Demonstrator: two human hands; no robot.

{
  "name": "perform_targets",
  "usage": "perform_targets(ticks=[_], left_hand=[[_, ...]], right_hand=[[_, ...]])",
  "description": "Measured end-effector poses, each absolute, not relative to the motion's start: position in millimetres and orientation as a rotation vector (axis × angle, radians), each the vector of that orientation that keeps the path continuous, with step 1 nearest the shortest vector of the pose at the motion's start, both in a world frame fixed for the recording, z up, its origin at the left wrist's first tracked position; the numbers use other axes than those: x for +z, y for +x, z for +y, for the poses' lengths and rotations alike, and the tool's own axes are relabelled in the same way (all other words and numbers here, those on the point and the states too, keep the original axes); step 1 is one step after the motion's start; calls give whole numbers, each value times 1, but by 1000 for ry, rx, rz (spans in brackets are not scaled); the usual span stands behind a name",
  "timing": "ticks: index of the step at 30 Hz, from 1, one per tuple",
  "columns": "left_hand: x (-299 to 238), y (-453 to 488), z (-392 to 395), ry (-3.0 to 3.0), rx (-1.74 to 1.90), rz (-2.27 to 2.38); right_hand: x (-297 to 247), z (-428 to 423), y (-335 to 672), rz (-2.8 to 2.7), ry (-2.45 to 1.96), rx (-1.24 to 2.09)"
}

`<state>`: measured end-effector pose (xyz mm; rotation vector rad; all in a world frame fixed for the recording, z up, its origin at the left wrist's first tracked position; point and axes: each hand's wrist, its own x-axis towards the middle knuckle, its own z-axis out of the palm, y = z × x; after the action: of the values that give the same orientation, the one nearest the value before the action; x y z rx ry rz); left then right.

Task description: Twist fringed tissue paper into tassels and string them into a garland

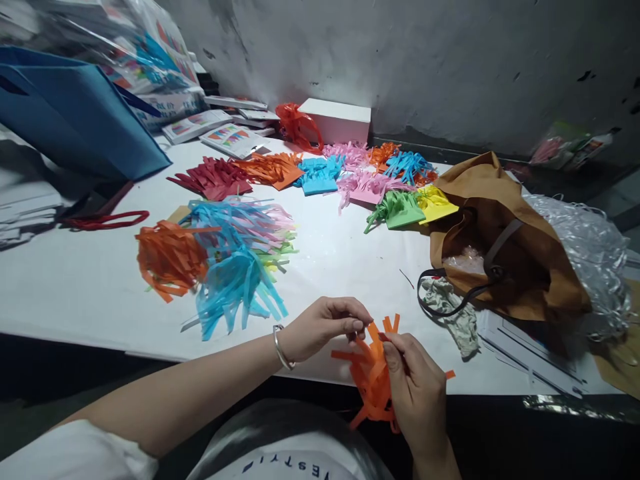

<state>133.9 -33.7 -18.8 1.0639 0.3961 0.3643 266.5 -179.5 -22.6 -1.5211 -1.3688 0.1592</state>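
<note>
An orange paper tassel (373, 383) with cut strips hangs between my two hands at the table's front edge. My right hand (417, 380) is closed, thumb and fingers pinching the tassel near its top. My left hand (330, 325), with a bracelet at the wrist, is closed too, its fingertips on the upper strips. To the left lies a pile of fringed tassels: a bunched orange one (170, 257), a blue one (235, 283), and pink and yellow-green strips beneath. The underside of the tassel in my hands is partly hidden by my right hand.
Fringed paper bundles in red (213, 179), blue (320, 177), green (400, 210) and yellow (437, 202) line the back. A brown bag (520, 267) stands right, beside a crumpled cloth (450, 317). A blue bag (80, 113) and white box (337, 120) stand farther back.
</note>
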Motion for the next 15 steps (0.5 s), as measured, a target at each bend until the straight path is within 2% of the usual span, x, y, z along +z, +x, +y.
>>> perform_targets(ticks=[6,15], left_hand=[[-12,127,-48,1166,474,379],[-13,115,-56,1702,584,372]], right_hand=[[-11,-174,261,-1484,-1556,300],[-13,-180,264,-1594,-1632,356]])
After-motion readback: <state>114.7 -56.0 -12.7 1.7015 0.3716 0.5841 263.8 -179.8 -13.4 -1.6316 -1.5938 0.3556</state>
